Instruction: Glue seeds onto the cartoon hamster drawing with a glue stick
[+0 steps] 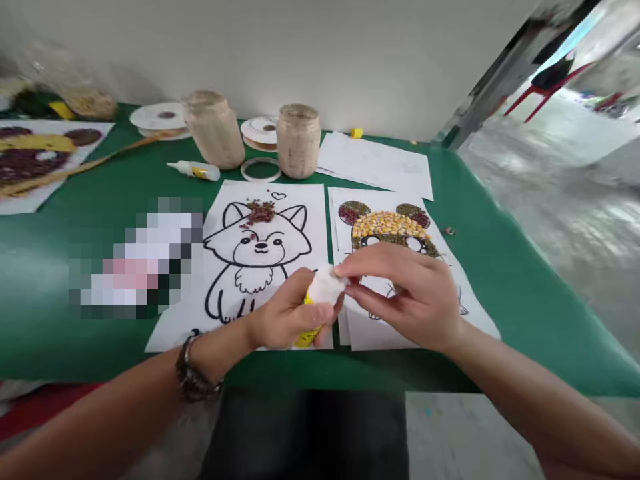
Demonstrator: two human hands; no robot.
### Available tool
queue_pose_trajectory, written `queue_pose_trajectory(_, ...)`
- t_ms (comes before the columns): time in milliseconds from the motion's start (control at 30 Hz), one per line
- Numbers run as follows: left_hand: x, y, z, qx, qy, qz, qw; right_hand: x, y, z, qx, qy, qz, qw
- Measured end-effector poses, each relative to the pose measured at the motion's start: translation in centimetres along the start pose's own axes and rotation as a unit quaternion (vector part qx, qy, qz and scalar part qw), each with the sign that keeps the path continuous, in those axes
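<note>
My left hand [295,310] is wrapped round a yellow and white glue bottle [327,287], held tilted above the gap between two drawings. The thumb and fingertips of my right hand [407,287] are pinched at the bottle's white top; whatever is between them is too small to tell. Under and left of my hands is a sheet with a fox drawing [260,250], with red and green beans heaped on its forehead. At the right, partly hidden by my right hand, lies a drawing [390,227] covered on its head with yellow corn, green and red beans.
Two jars [299,141], ribbon spools [159,117], a roll of tape [261,170] and a second glue bottle [195,171] stand or lie along the back. White papers [375,163] lie behind the right drawing. A blurred-out object [143,257] is at the left on the green table [515,267].
</note>
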State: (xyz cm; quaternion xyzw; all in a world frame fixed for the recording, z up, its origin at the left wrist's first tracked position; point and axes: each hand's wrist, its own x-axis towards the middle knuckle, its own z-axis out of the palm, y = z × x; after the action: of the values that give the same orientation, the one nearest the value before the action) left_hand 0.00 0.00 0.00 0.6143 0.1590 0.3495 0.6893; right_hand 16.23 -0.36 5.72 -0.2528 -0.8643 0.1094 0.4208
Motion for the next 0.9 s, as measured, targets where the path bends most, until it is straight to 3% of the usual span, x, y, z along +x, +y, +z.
queue_pose_trajectory(267,0.16,0.29,0.0,0.02,-0.01,0.018,1.0,0.11,0.46,-0.63,0.014,-0.057,-0.023,0.998)
queue_pose_trajectory(567,0.01,0.24,-0.01,-0.014,-0.005,-0.01,1.0,-0.1,0.36,-0.25,-0.007,-0.005,-0.049,0.999)
queue_pose_trajectory(700,0.02,0.31,0.0,-0.011,-0.004,-0.012,1.0,-0.1,0.3,-0.24,0.114,0.004,0.032,0.993)
queue_pose_trajectory(900,0.07,0.37,-0.07,0.011,-0.001,-0.025,1.0,-0.64,0.45,-0.24,0.322,0.019,0.189,0.928)
